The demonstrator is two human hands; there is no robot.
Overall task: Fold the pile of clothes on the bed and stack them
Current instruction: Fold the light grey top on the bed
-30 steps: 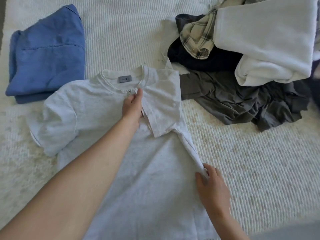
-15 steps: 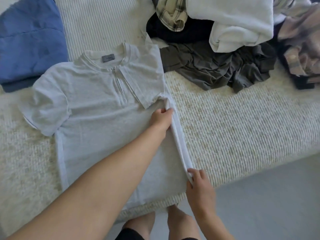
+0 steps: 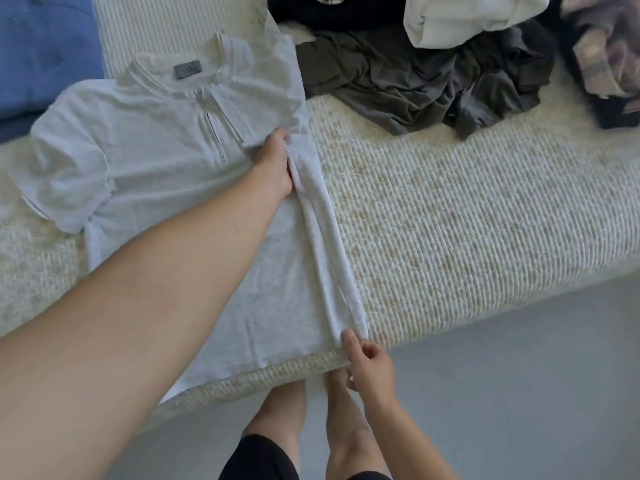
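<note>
A light grey zip-neck T-shirt (image 3: 166,140) lies face up on the bed, its right side folded inward into a long ridge. My left hand (image 3: 275,166) reaches across the shirt and grips the upper end of that fold below the sleeve, fingers tucked into the cloth. At the bed's near edge, my right hand (image 3: 369,363) pinches the fold's lower end at the hem. A folded blue shirt (image 3: 45,53) rests at the far left. The unfolded pile at the back right holds a dark grey garment (image 3: 415,81), a white one (image 3: 460,19) and a plaid one (image 3: 599,64).
The cream knitted bedcover (image 3: 467,220) lies bare to the right of the shirt. Its near edge drops to a grey floor (image 3: 536,393), where my bare legs (image 3: 311,427) stand against the bed.
My left hand slid from the collar down to the fold below the sleeve. My right hand followed the fold to the hem. The view tilted down toward the bed edge.
</note>
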